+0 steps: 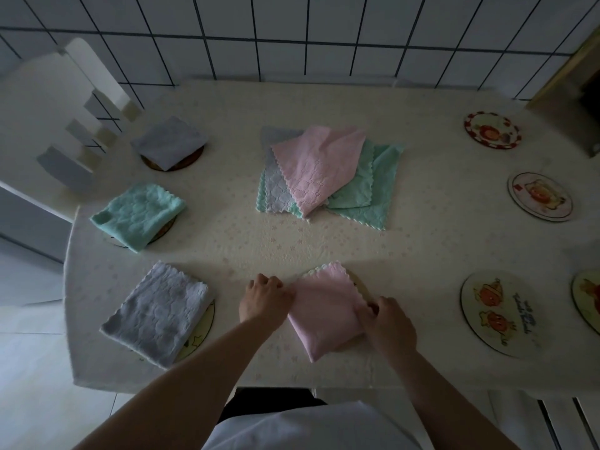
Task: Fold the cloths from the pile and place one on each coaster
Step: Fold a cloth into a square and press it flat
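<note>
A folded pink cloth (324, 306) lies near the table's front edge over a coaster that barely shows at its right side. My left hand (264, 295) pinches the cloth's left corner, and my right hand (388, 323) grips its right edge. In the table's middle sits the pile (328, 172) of pink, green and grey cloths. On the left, three folded cloths each cover a coaster: grey (168, 142) at the back, green (138, 214) in the middle, grey (159, 313) at the front. Bare coasters lie on the right (492, 130), (540, 196), (496, 315).
A white chair (61, 125) stands at the table's back left. Another coaster (589, 300) is cut off by the right frame edge. A tiled wall runs behind the table. A dark wooden object (571, 89) is at the back right corner.
</note>
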